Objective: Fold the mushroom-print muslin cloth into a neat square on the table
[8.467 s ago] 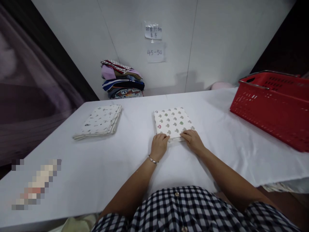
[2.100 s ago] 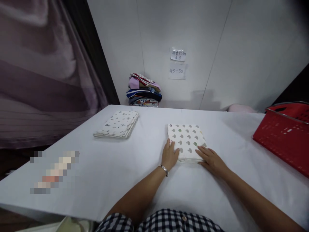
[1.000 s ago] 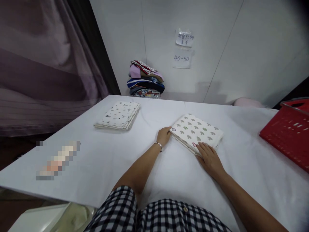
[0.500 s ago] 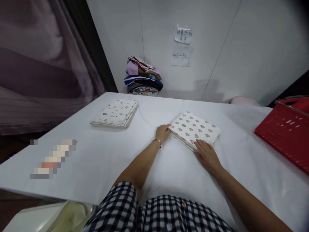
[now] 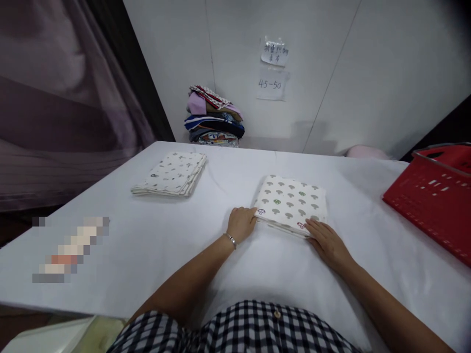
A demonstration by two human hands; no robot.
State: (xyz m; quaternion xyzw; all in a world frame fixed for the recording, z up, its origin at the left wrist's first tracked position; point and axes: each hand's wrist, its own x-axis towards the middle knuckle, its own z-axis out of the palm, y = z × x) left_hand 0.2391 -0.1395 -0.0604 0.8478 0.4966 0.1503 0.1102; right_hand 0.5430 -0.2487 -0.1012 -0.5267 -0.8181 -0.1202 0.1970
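Observation:
A folded white cloth [image 5: 290,202] printed with grey mushrooms, plus a few green, purple and red ones, lies on the white table in front of me. At its near left corner, my left hand [image 5: 241,224] is closed with the fingertips on the edge; a bracelet circles that wrist. My right hand [image 5: 329,244] grips the near right corner, fingers over the top and thumb low at the front edge. Farther left rests a second folded white cloth [image 5: 171,174] with small dark prints, apart from both hands.
A red plastic basket [image 5: 432,196] stands on the right of the white table [image 5: 176,245]. Behind the far edge, a stack of folded fabrics [image 5: 214,117] is against the wall, below and left of paper signs [image 5: 272,83]. A pixelated patch covers something at the left. A pale container [image 5: 51,336] sits at lower left.
The mushroom cloth has turned so its near edge faces me more squarely, and has come slightly nearer. My left hand moved left and nearer, my right hand slightly right. The view shifted a little.

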